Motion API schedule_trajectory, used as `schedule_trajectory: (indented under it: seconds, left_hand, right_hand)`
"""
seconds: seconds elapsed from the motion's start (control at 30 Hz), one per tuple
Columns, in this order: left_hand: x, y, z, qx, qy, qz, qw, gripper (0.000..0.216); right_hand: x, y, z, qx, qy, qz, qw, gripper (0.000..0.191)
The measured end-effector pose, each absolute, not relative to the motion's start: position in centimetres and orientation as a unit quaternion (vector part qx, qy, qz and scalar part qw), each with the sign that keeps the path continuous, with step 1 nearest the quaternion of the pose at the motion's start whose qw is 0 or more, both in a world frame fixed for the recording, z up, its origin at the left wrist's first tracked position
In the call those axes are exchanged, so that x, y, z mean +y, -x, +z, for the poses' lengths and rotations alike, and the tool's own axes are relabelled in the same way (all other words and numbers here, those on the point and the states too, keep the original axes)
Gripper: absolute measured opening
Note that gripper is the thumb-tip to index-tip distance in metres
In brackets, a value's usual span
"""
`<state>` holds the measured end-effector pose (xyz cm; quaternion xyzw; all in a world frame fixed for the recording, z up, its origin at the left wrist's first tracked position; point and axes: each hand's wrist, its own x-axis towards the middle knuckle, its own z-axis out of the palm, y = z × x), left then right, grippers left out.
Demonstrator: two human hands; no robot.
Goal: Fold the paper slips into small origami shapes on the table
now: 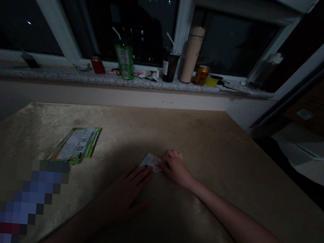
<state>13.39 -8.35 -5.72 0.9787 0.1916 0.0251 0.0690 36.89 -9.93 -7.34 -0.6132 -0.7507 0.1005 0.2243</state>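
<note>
A small printed card (150, 161), perhaps a folded leaflet, with green, white and orange print, lies on the tabletop in front of me. My left hand (130, 184) rests flat, its fingers stretched out over the card's lower left edge and its thumb apart. With curled fingers, my right hand (174, 165) grips the card's right end; the fingertips there are partly hidden. Off to the left lies a loosely fanned stack of green and white printed leaflets (77, 144), apart from both hands.
Behind the brown table (205, 140) runs a speckled windowsill (148, 83). On it stand a green cup with a straw (124, 60), a dark cup (169, 66), a tall beige flask (192, 54), a gold can (201, 75) and a red jar (98, 64). A pixelated patch covers the lower left.
</note>
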Motion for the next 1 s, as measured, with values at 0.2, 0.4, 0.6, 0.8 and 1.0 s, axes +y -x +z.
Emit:
schedule_trajectory:
  seconds: [0.2,0.4,0.6,0.8,1.0]
  left_hand:
    - [-8.4,-13.5,-5.5,0.194,-0.978,0.022,0.074,0.070]
    - [-8.5,-13.4,-5.4,0.192,-0.979,0.012,0.065,0.069]
    - [-8.4,-13.7,-5.4,0.191,-0.980,0.010,0.050,0.069]
    - [-8.4,-14.2,-4.9,0.173,-0.983,0.026,0.060,0.075]
    - [-8.4,-14.3,-5.1,0.178,-0.981,0.033,0.074,0.077]
  right_hand:
    - [-9.8,-36.9,-7.4,-0.754,0.608,0.094,0.229,0.015]
    - [-9.8,-37.0,-7.9,-0.753,0.606,0.090,0.241,0.018]
    - [-9.8,-36.9,-7.8,-0.752,0.611,0.082,0.231,0.017]
    - [-9.8,-36.8,-7.6,-0.752,0.612,0.088,0.228,0.019]
    - [-10.5,-37.5,-6.6,-0.748,0.585,0.103,0.294,0.013]
